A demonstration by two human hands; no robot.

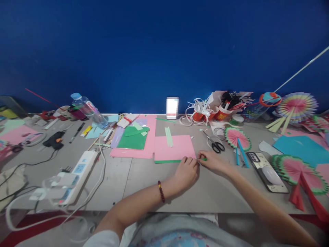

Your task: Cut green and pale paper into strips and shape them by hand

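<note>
A pink sheet of paper [174, 148] lies flat in front of me, with a green paper strip [167, 161] along its near edge. My left hand [187, 173] rests at the sheet's near right corner, its bent fingers close together and pressing on the edge; its thumb is hidden. Just to the right, my right hand [212, 160] pinches the free end of the green strip between thumb and fingertips, which almost touch the left hand. A pale green strip [168, 136] lies across the sheet's far edge. Black-handled scissors [218, 146] lie just beyond my right hand.
Green paper in a clear sleeve [133, 139] lies left. Beyond it leans a plastic bottle [89, 109]. A power strip [81, 175] with cables sits near left. To the right are a phone [280, 187], paper fans [238, 139] and red cups [223, 113]. A blue wall [164, 51] stands behind.
</note>
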